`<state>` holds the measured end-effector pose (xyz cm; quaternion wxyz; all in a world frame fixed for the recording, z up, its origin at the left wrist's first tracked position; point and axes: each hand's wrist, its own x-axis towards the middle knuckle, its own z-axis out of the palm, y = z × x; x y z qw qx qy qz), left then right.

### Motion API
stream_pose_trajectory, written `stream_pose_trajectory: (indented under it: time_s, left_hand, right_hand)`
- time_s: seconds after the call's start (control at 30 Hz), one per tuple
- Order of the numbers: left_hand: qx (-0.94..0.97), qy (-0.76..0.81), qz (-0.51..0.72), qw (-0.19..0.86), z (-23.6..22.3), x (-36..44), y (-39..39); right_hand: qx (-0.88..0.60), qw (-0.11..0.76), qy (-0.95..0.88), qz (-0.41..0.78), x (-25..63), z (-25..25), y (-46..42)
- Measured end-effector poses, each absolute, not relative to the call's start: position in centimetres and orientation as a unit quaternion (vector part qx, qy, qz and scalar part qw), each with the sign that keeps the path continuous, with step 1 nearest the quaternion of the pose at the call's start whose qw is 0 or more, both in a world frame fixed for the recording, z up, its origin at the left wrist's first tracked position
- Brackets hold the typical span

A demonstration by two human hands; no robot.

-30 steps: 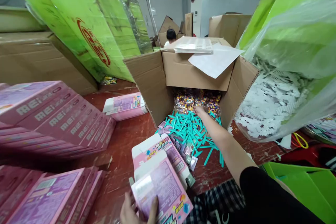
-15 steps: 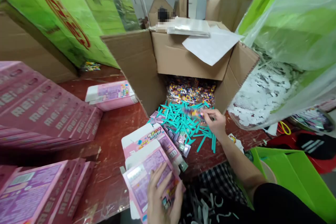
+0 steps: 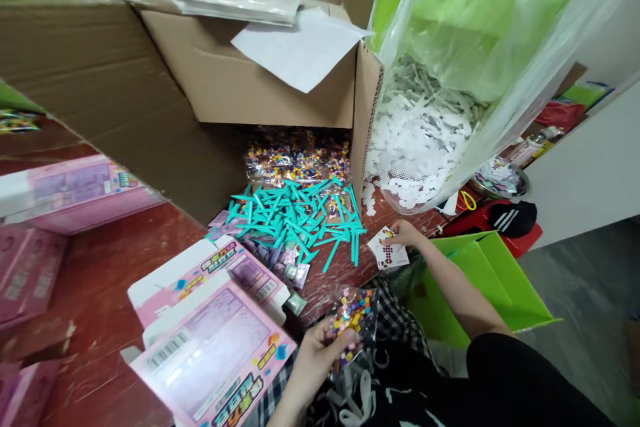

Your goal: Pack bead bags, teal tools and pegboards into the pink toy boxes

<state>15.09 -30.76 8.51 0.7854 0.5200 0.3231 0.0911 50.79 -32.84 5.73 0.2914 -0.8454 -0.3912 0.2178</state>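
Observation:
A clear bag of colourful beads [image 3: 354,312] is in my left hand [image 3: 323,353], thumb pressed over it, close to my lap. My right hand [image 3: 406,235] pinches a small white card [image 3: 387,251] with a pixel pattern at the table edge. Left of the bead bag lies an open pink box [image 3: 215,347], partly on top of another pink box [image 3: 210,273]. Small foil packets [image 3: 300,275] lie beyond them. A heap of teal plastic sticks [image 3: 295,217] spreads in front of the cardboard carton.
Bead bags [image 3: 300,157] fill the opening of a large cardboard carton [image 3: 280,90]. To its right stands a plastic-lined green container with white cut pieces [image 3: 425,140]. A green bin [image 3: 495,280] is beside my right arm. More pink boxes [image 3: 30,273] stand at left.
The view has turned right. The bead bag has passed from my right hand to my left, which has let go of the pink box. My right hand has moved to the white card.

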Motion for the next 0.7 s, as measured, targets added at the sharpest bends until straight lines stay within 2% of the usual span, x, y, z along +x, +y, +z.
stream_pose_trajectory:
  time_s: [0.2, 0.4, 0.53, 0.7]
  left_hand:
    - [0.494, 0.415, 0.154, 0.748, 8.3, 13.9, -30.6]
    - [0.511, 0.398, 0.129, 0.751, 7.8, 15.0, -30.3]
    - [0.516, 0.387, 0.128, 0.753, 7.8, 15.5, -29.9]
    - [0.502, 0.409, 0.144, 0.748, 7.4, 15.3, -29.8]
  right_hand:
    - [-0.834, 0.281, -0.432, 0.198, 52.6, 4.6, -32.7]
    - [-0.820, 0.268, -0.483, 0.152, 52.7, 6.1, -34.9]
    - [-0.861, 0.264, -0.424, 0.092, 55.7, 7.9, -33.1]
    - [-0.923, 0.235, -0.305, -0.007, 64.0, 11.2, -26.7]
